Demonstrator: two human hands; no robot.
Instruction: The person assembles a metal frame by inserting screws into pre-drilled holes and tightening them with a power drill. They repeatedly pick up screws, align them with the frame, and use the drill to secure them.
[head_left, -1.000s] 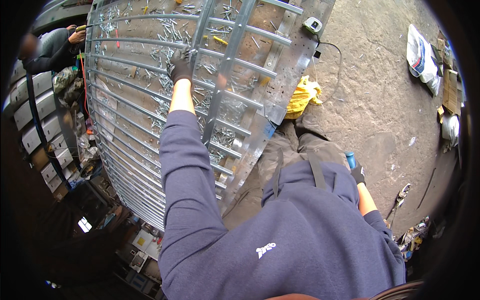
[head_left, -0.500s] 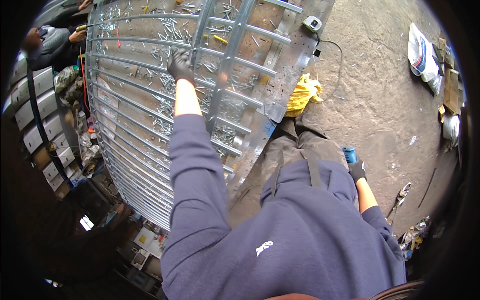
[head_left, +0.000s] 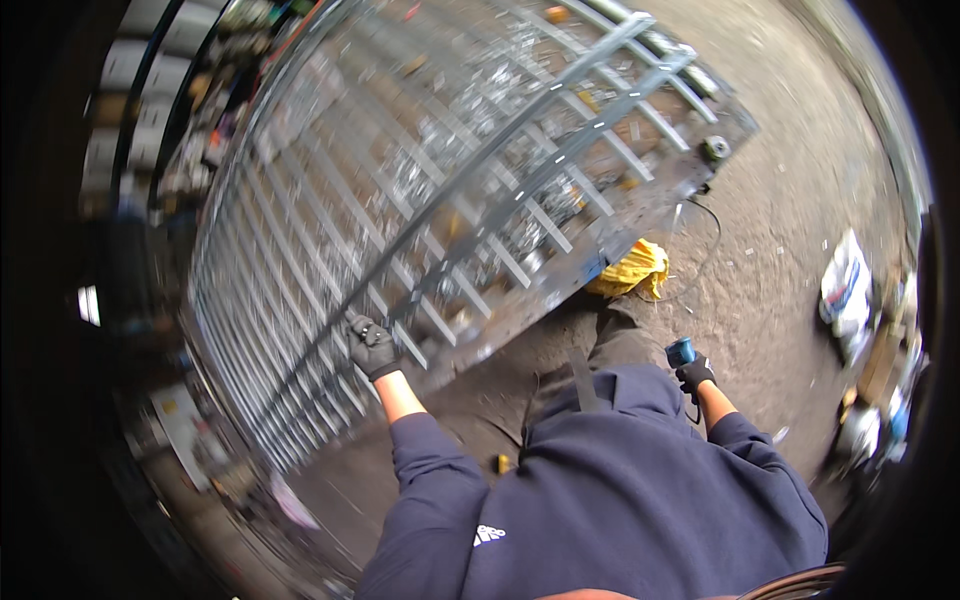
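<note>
A large grid of grey metal bars (head_left: 330, 215) lies across a worktable, with two long rails (head_left: 525, 200) running over the crossbars. My left hand (head_left: 373, 347), in a dark glove, is at the near side of the grid beside these rails. Its fingers look curled, and small bits show at the fingertips, too blurred to name. My right hand (head_left: 696, 374), gloved too, is low at my right side, away from the grid. It grips a blue power tool (head_left: 681, 352), whose exact kind I cannot make out.
Shiny loose fasteners (head_left: 415, 175) lie scattered beneath the bars. A tape measure (head_left: 715, 149) sits at the table's right corner. Below the edge is a yellow bag (head_left: 635, 268). White sacks (head_left: 846, 295) and cardboard (head_left: 880, 365) lie on the floor at right. White boxes (head_left: 150, 125) are stacked far left.
My view has turned and I have shifted along the table. My left hand has gone from the middle of the grid to its near side. The blue tool has stayed in my right hand.
</note>
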